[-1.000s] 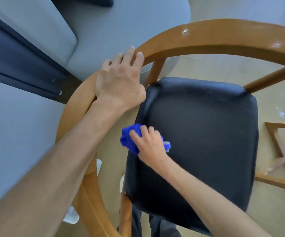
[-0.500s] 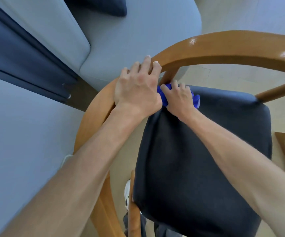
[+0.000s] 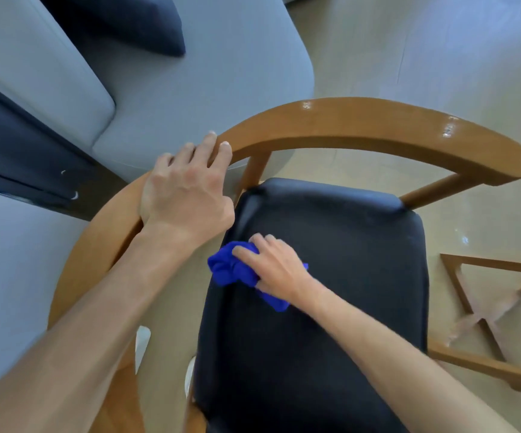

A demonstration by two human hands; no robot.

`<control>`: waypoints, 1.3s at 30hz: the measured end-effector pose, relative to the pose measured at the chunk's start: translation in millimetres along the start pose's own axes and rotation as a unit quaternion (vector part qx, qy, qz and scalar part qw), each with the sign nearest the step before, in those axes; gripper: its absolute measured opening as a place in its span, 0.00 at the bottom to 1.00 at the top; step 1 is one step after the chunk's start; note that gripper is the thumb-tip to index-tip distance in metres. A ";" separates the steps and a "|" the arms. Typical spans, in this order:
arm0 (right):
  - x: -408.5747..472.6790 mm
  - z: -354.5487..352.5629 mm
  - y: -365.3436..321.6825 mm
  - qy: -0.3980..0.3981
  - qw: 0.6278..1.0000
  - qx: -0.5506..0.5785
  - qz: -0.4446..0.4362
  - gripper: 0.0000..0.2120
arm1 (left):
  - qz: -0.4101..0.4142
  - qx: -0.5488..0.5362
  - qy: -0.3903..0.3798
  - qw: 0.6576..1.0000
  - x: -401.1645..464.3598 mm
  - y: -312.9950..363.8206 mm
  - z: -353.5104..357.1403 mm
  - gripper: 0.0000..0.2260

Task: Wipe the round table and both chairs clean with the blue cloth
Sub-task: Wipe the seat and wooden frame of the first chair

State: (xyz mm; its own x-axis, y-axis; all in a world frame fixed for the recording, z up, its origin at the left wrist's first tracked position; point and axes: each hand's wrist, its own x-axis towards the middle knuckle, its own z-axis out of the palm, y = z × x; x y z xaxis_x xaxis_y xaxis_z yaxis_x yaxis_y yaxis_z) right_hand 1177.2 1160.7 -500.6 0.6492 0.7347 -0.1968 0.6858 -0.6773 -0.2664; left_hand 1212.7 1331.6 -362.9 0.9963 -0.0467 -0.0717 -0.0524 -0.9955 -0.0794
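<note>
A chair with a curved wooden backrest and a black padded seat fills the view from above. My left hand grips the wooden rail at its left bend, fingers curled over the top. My right hand holds the bunched blue cloth and presses it onto the seat near its left edge. Part of the cloth sticks out below my wrist. The round table is out of view.
A grey sofa with a dark cushion stands close behind the chair at upper left. A wooden frame lies low at the right over the beige floor. My feet show beneath the chair.
My right hand drew the cloth back from the seat's far left corner, near the backrest post, toward me along the left edge. The left hand kept its grip on the rail.
</note>
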 end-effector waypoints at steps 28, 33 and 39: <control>-1.0 0.9 -25.3 -0.099 0.991 0.012 -0.094 0.23 | 0.005 0.003 -0.032 0.999 -0.3 0.3 -8.5 0.30; -0.8 -32.1 69.9 0.041 0.961 -0.041 0.269 0.26 | 0.001 0.001 -0.032 0.999 -0.7 1.4 -6.3 0.30; -80.7 9.4 -25.0 0.106 0.963 0.036 0.245 0.27 | -0.005 -0.039 -0.058 0.998 0.0 2.2 -9.8 0.31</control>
State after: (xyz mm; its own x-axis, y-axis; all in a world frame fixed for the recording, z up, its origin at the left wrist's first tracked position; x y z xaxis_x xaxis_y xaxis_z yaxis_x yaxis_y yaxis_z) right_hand 1104.6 1118.7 -487.0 0.9469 0.2979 -0.1209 0.2600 -0.9308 -0.2568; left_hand 1213.2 1328.5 -353.3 0.9821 -0.0310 -0.1857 -0.0323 -0.9995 -0.0037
